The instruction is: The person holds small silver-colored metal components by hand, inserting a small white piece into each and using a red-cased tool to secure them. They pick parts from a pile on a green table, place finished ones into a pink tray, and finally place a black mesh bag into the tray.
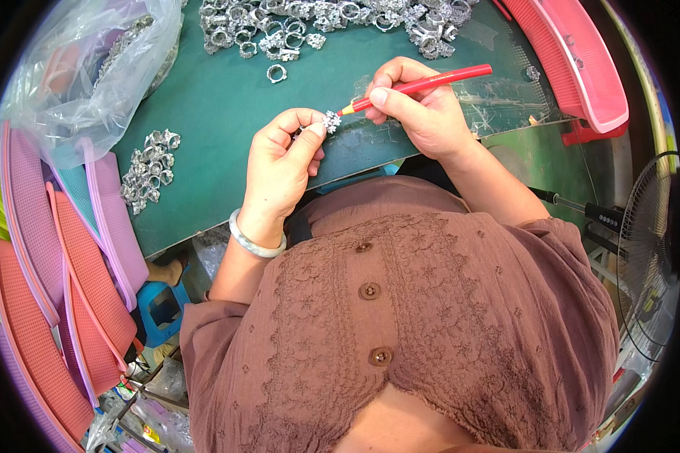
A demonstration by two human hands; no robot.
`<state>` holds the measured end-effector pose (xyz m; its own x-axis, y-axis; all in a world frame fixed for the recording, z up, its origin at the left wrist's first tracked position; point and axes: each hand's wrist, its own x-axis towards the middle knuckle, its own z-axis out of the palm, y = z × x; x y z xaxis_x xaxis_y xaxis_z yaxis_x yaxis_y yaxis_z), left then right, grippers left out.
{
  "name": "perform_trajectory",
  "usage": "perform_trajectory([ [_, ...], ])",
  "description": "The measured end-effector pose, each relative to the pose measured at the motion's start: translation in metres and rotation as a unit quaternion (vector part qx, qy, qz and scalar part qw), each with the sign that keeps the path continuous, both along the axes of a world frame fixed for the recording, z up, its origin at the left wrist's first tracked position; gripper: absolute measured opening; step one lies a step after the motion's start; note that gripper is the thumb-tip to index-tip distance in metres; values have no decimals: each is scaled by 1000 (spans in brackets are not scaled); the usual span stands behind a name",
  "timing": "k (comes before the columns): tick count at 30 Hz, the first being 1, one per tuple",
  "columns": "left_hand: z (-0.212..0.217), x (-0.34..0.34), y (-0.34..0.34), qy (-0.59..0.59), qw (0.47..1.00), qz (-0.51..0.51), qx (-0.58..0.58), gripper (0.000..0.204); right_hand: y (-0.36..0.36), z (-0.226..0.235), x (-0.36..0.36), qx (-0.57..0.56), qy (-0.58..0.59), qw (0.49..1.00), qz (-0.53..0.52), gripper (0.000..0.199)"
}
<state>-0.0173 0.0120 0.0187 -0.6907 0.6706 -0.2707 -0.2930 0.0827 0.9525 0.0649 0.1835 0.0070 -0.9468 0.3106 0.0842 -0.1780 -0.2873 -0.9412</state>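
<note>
My left hand (281, 155) pinches a silver ring (331, 122) between thumb and fingers, its clustered top facing right. A red pencil (453, 76) is gripped in my right hand (423, 109), its tip at the ring's cluster; whether it touches I cannot tell. Just beyond my left hand, a single silver ring (276, 73) lies on the green tabletop (204, 113). At the far side sits a large heap of silver rings (340, 19). A smaller pile of rings (151, 170) rests to the left of my left hand.
A clear plastic bag (91, 68) holding more rings stands at the far left. Pink and purple baskets (75, 257) are stacked beside the table's left edge. At the far right is a pink basket (574, 60). A black fan (650, 234) stands at the right.
</note>
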Motion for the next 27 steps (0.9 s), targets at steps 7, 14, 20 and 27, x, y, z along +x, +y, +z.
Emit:
perform_trajectory([
  [7, 0, 0, 0, -5, 1000, 9, 5, 8, -1, -1, 0, -49, 11, 999, -20, 9],
  [14, -2, -1, -2, -16, 999, 4, 34, 8, -1, -2, -2, 60, 34, 997, -17, 21],
  [20, -2, 0, -3, -14, 999, 5, 37, 8, -5, -5, -3, 166, 44, 985, -1, 24],
  [27, -3, -1, -3, -18, 999, 4, 38, 9, -8, -5, -2, 165, 37, 985, 35, 29],
])
